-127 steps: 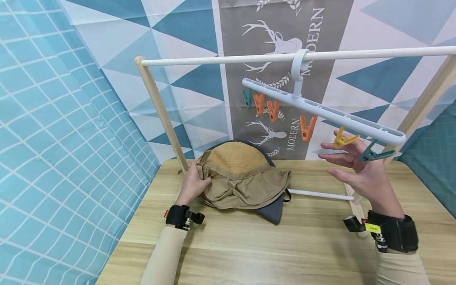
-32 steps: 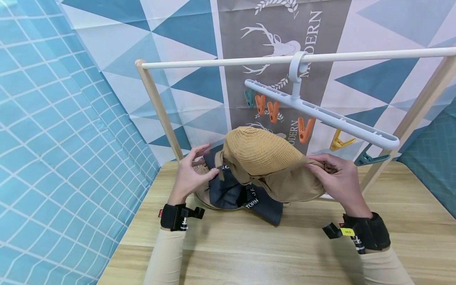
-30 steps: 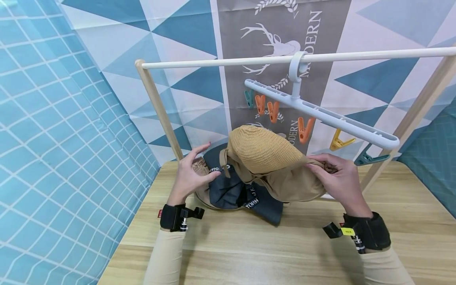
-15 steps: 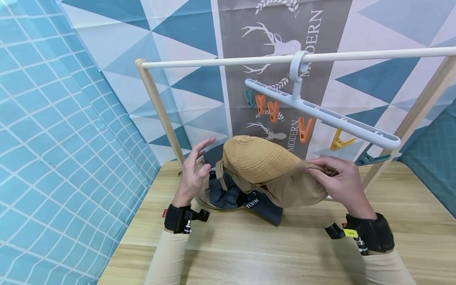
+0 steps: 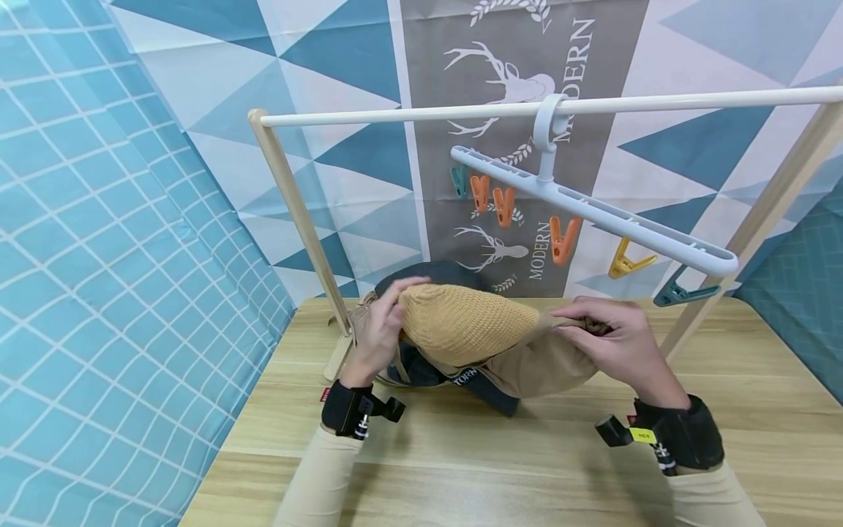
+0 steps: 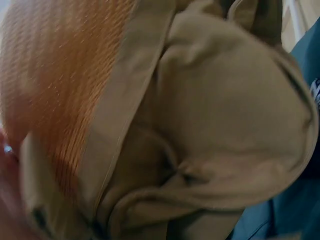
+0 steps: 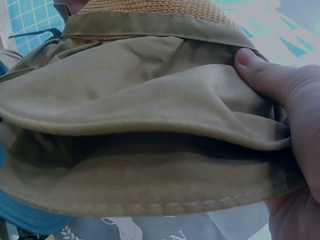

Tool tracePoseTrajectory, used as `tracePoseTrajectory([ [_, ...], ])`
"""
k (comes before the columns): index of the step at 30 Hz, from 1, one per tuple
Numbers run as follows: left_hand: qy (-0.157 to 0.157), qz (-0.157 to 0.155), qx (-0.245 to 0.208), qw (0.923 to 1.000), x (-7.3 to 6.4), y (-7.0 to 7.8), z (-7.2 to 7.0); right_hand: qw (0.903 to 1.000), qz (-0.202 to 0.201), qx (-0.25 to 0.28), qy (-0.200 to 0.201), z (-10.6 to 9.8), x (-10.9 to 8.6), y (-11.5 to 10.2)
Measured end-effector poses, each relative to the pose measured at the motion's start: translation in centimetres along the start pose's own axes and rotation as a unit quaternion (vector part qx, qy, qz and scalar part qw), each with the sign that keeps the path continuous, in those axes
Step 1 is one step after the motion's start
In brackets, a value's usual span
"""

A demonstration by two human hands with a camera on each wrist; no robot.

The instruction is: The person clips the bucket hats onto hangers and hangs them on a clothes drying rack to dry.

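A sun hat with a yellow woven crown [image 5: 467,322] and a soft khaki brim [image 7: 125,85] is held tilted over the pile of hats. My right hand [image 5: 615,340] pinches the brim at its right side, the thumb lying along the cloth by the crown's edge band. At the other side my left hand [image 5: 378,333] is against the crown's left end, fingers extended. Under the sun hat lies a dark blue hat [image 5: 497,395] with white lettering, largely covered. In the left wrist view the woven crown [image 6: 65,75] and folded brim fill most of the picture.
A pale blue hanger [image 5: 626,212] hooks over the white rail [image 5: 408,113] of a wooden-legged rack. Below it hang orange clips [image 5: 503,207], a yellow clip [image 5: 630,260] and teal clips [image 5: 685,289]. The wooden table [image 5: 474,476] extends toward me.
My right hand has lifted the sun hat off the pile and tilted it. Over the last second the crown has lowered slightly, and my left hand has moved right from beside the pile to the crown.
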State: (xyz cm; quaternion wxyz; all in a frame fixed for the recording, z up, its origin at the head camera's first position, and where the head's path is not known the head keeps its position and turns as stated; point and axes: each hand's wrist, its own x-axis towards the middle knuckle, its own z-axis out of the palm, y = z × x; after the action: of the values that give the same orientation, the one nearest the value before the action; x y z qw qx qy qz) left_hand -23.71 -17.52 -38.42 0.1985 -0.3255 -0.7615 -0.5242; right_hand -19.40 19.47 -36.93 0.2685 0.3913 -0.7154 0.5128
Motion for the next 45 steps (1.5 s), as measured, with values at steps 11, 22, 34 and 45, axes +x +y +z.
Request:
tracePoseTrajectory([
  [11, 0.011, -0.006, 0.051, 0.9986, 0.0, 0.2, 0.7, 0.9996, 0.015, -0.023, 0.009, 0.1, 0.1, -0.1],
  [22, 0.082, -0.030, 0.052, 0.9949, 0.1, 0.9, 1.3, 0.9980, 0.051, -0.035, 0.007, 0.1, 0.1, -0.6],
  [34, 0.181, -0.028, 0.027, 0.9828, 0.3, 1.4, 1.0, 0.9921, 0.125, 0.004, 0.003, -0.5, -0.3, -0.5],
  [45, 0.226, -0.031, -0.004, 0.9736, 0.6, 1.5, -0.3, 0.9808, 0.100, 0.167, -0.011, -0.5, -0.3, 0.6],
])
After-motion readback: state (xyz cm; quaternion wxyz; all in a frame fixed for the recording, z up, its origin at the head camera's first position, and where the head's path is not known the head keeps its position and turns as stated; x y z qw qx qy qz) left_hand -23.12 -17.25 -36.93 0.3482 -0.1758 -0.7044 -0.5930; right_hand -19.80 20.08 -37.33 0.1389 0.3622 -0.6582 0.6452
